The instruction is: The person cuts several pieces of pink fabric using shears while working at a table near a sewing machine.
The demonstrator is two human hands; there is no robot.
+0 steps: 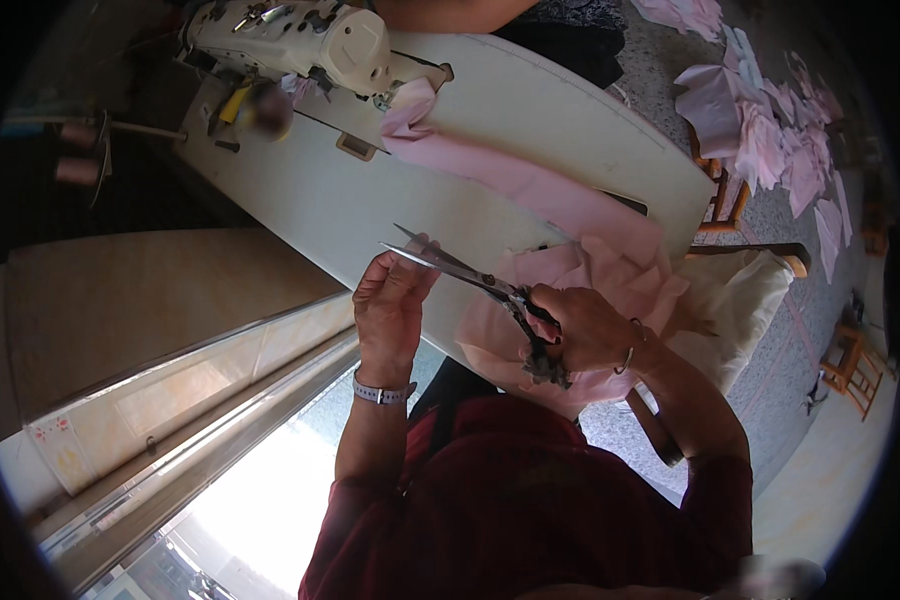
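Note:
In my right hand (595, 330) is a large pair of scissors (485, 278), its handles wrapped in dark, worn material and its blades parted. The blades point left, reaching my left hand (390, 310). That hand is raised with the fingertips drawn together at the blades; whatever they pinch, if anything, is too small to make out. Below the scissors lies crumpled pink cloth (620, 265) at the table's near edge. A long folded strip of pink cloth (510, 172) runs from it up to the sewing machine (310, 45).
The pale sewing table (310, 195) spans the middle. A yellow-handled tool (235, 103) lies beside the machine. Pink thread spools (77, 170) stand at left. A cloth-covered seat (740, 300) is at right; pink pieces (760, 130) are heaped beyond. Another person's arm (455, 12) shows at the top.

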